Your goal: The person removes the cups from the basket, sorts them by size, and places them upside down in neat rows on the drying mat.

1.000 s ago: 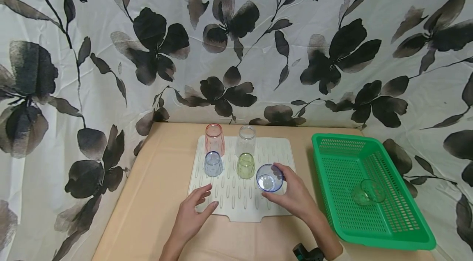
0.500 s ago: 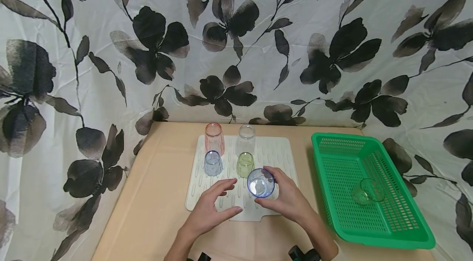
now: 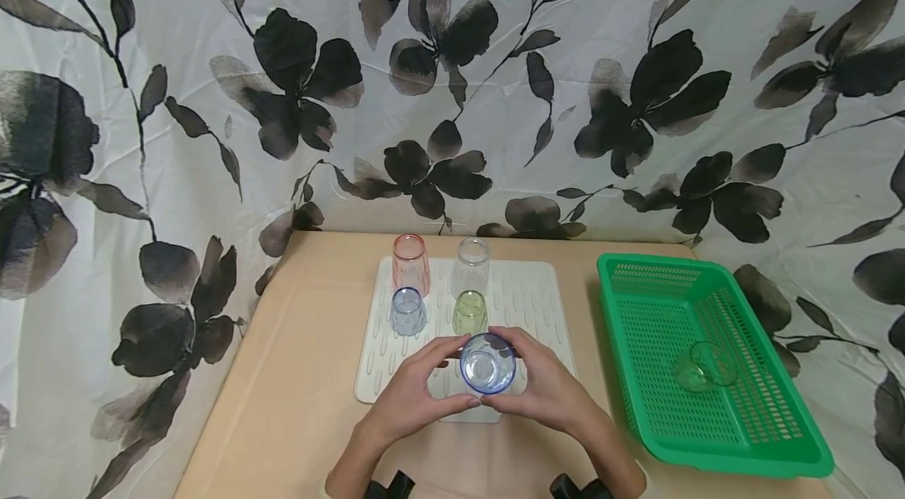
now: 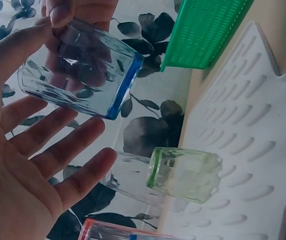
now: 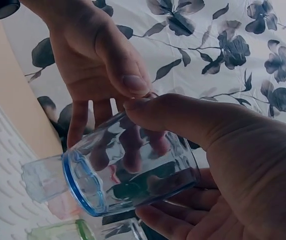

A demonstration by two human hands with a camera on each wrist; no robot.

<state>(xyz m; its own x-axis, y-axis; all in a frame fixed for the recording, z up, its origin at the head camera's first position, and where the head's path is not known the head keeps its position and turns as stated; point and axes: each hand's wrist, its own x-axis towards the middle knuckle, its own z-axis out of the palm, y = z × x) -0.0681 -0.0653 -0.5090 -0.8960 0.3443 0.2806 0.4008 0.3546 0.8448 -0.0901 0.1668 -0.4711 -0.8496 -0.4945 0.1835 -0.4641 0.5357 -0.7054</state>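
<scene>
A clear drinking glass with a blue edge (image 3: 488,364) is raised above the mat's front, its mouth turned up to the head camera. My right hand (image 3: 547,389) holds it from the right, thumb in front and fingers behind. From the left, my left hand (image 3: 410,389) spans the same glass between thumb and index finger; its other fingers spread fairly straight in the left wrist view. Both thumb tips meet at the near side. On the white ridged mat (image 3: 526,287) stand a pink glass (image 3: 411,267), a colourless glass (image 3: 471,267), a light-blue glass (image 3: 408,313) and a green glass (image 3: 470,313).
To the right stands a green perforated basket (image 3: 714,452) with a greenish-looking clear glass (image 3: 703,368) lying in it. A floral curtain (image 3: 523,192) rises behind the beige table (image 3: 283,373). Each wrist wears a black camera.
My right hand has brought the blue-edged glass left and nearer the body. My left hand has come in from the left and now touches the glass. The other glasses have stayed put.
</scene>
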